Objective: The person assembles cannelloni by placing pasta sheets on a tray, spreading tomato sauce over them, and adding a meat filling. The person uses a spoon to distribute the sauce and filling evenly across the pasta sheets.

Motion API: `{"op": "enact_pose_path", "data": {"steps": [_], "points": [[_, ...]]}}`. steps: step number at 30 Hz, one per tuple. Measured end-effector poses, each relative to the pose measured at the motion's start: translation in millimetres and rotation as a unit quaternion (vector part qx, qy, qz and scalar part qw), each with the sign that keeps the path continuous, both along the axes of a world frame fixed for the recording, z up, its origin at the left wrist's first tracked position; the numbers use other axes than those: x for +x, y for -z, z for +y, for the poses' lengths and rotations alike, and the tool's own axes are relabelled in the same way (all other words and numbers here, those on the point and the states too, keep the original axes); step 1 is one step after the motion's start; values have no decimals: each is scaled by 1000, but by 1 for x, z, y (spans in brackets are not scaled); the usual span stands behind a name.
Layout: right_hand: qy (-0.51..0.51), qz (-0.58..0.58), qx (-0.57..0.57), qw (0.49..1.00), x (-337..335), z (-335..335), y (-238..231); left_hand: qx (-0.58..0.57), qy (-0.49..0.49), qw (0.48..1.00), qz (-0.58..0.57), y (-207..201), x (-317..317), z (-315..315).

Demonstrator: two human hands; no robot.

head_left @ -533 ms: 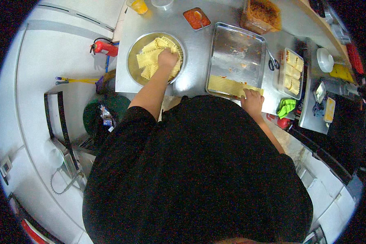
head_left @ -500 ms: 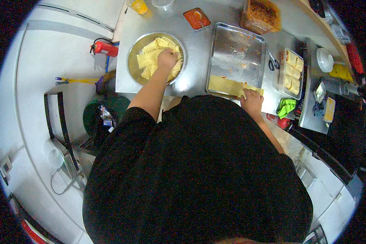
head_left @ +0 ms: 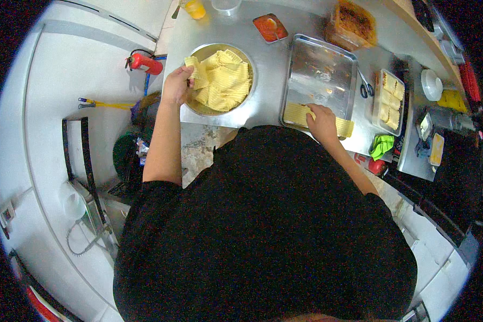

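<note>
My left hand is closed on the edge of a wavy pale-yellow lasagna sheet at the left rim of a round metal bowl. More ridged lasagna sheets lie heaped and overlapping inside that bowl. On the right, my right hand rests on a long lasagna sheet laid across the near end of a shallow metal tray. The fingers of this hand are slightly apart and bent down on the sheet, whose right end reaches past the tray's edge. Reddish smears mark the tray's bottom.
Behind the tray stand a small container of red sauce and a tub of brown filling. To its right lie black scissors, a container of filled pasta pieces and a green cloth. A red fire extinguisher hangs on the left wall.
My left hand has moved from over the heap to the bowl's left rim, with a lasagna sheet in its fingers. My right hand has shifted left along the sheet on the tray.
</note>
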State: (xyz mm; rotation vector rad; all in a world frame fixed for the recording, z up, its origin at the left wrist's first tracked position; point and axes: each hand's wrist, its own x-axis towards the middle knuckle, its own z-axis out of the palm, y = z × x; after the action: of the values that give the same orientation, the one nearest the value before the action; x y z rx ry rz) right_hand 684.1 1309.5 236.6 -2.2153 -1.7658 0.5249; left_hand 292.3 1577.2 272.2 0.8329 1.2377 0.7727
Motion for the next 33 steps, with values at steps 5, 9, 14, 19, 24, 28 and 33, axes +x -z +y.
{"op": "enact_pose_path", "data": {"steps": [5,9,14,19,24,28,33], "points": [[-53,148,10,988,-31,52,-4,4,20,1000,-18,-78,13,-3],[-33,370,-130,919,-75,106,-17,-14,13,997,-74,-132,40,-23],[177,792,-298,502,-103,133,-22,-29,146,966,-213,-183,77,-47],[127,925,-206,293,-85,112,-13,-55,243,929,-273,-197,120,-63],[127,947,-102,278,-18,75,5,-90,310,880,-349,-175,164,-61],[222,789,-82,567,65,29,28,-77,229,950,-195,-121,206,-74],[290,657,-30,695,140,-2,68,-109,238,963,-66,-1,254,-67]]}}
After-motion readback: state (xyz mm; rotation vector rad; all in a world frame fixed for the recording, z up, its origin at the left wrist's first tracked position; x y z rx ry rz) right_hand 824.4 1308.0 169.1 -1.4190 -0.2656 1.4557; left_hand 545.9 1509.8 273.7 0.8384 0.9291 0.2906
